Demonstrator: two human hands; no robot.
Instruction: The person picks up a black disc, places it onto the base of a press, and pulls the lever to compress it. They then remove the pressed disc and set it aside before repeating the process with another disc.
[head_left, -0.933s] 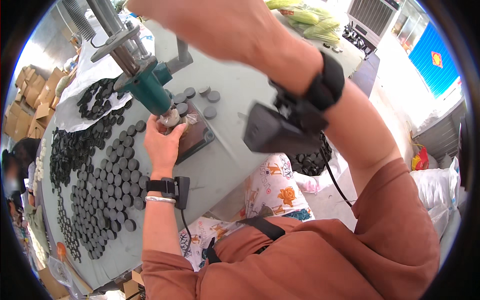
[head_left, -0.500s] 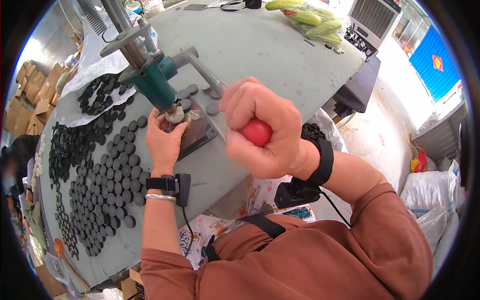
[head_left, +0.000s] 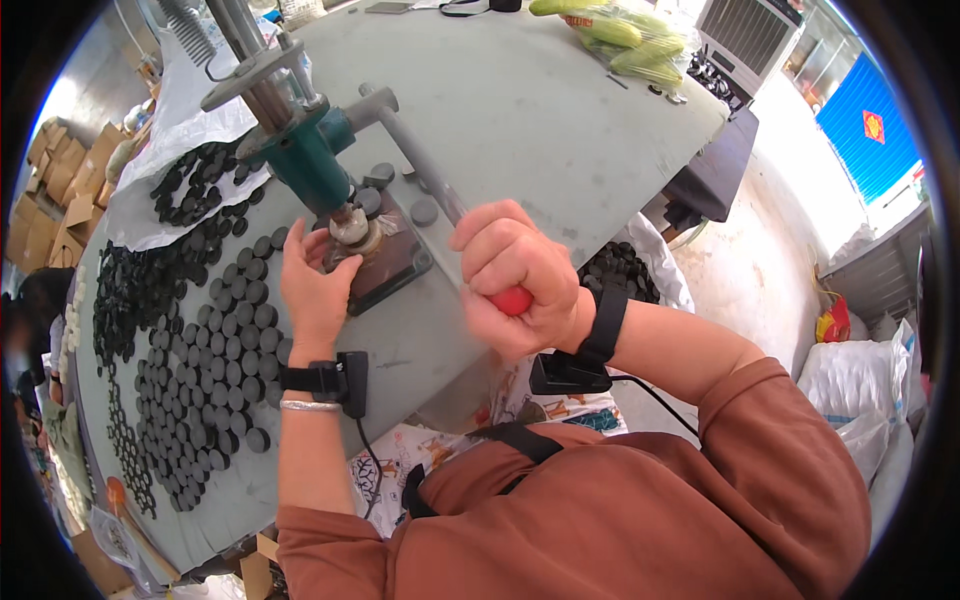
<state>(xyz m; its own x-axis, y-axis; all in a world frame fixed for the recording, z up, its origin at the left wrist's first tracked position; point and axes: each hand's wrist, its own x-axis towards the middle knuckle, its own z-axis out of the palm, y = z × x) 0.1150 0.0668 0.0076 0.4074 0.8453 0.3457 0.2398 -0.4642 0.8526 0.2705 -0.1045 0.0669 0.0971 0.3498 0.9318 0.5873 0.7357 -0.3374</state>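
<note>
A green hand press point(head_left: 305, 165) stands on the table, its metal punch point(head_left: 350, 228) low over a round die on a dark base plate point(head_left: 392, 282). My right hand point(head_left: 520, 275) is closed in a fist around the red ball knob point(head_left: 512, 300) at the end of the press's grey lever point(head_left: 425, 165). Beside the punch, my left hand point(head_left: 318, 285) curls its thumb and fingers around the die area. What the fingertips hold there is hidden. Several dark grey round caps point(head_left: 225, 355) lie spread out left of my left forearm, and a few more point(head_left: 424, 212) are behind the base plate.
Black rings point(head_left: 135, 300) are heaped at the left, some on a white sheet point(head_left: 140, 222). A plastic bag of green vegetables point(head_left: 635, 40) lies at the far edge. Right of the table, a white sack point(head_left: 660, 265) holds dark pieces. Cartons point(head_left: 85, 180) are stacked at the far left.
My right hand has moved lower, away from the camera, swinging the lever down with the red knob. My left hand stays by the punch, its fingers shifted slightly.
</note>
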